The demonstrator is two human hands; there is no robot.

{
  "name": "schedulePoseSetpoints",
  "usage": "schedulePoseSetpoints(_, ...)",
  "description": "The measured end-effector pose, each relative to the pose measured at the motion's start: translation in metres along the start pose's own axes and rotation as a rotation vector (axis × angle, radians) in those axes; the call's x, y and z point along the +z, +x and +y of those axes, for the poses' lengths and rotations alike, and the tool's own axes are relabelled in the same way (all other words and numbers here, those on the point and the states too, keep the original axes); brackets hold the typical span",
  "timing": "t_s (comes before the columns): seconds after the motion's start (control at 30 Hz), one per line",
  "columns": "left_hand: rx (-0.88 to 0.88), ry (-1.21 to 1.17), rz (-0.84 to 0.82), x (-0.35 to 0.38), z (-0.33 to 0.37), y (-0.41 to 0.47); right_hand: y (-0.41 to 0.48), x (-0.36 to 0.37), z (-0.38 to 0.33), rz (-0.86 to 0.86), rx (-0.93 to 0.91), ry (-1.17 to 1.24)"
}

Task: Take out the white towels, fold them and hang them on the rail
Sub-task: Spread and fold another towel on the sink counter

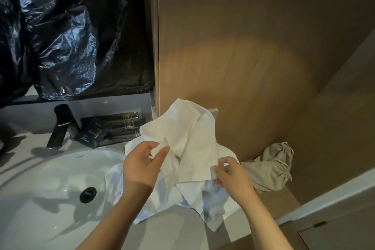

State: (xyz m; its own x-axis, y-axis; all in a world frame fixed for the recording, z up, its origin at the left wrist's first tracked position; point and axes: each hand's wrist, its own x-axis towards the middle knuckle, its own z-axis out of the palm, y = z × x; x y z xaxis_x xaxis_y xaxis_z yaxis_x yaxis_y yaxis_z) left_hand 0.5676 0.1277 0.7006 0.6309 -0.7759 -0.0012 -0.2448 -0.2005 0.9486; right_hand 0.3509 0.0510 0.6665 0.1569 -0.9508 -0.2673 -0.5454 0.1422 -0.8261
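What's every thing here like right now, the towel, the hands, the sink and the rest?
white towel: crumpled, unfolded, on the counter, edge over the sink.
left hand: pinches a towel fold.
right hand: pinches a towel edge.
sink: no water in it.
tap: off.
beige cloth: bunched up by the wall.
black plastic: crinkled, hanging above the sink.
dark packets: closed, lying beside the tap.

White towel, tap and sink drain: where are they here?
white towel (194, 138), head view, on its raised upper fold.
tap (63, 122), head view, on its dark body.
sink drain (88, 194), head view, on the plug's centre.
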Motion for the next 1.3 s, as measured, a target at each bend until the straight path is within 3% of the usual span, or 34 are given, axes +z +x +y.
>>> schedulePoseSetpoints(0.43,-0.139,-0.413,-0.193,-0.024,0.008,-0.013,-0.025,-0.013,-0.044,0.017,-0.388,0.244)
schedulePoseSetpoints(0.6,-0.159,-0.545,-0.17,-0.026,0.014,-0.012,-0.032,-0.02,-0.056,-0.177,-0.374,0.324)
schedulePoseSetpoints(0.77,-0.133,-0.519,-0.175,-0.025,0.018,-0.009,-0.042,-0.025,-0.068,-0.02,-0.47,0.254)
schedulePoseSetpoints(1.03,-0.003,-0.422,-0.291,-0.014,0.03,-0.016,-0.057,-0.016,-0.089,-0.1,-0.617,0.074)
schedulePoseSetpoints(1.3,0.034,-0.39,-0.367,-0.005,0.031,-0.024,-0.052,-0.015,-0.085,-0.083,-0.595,0.023)
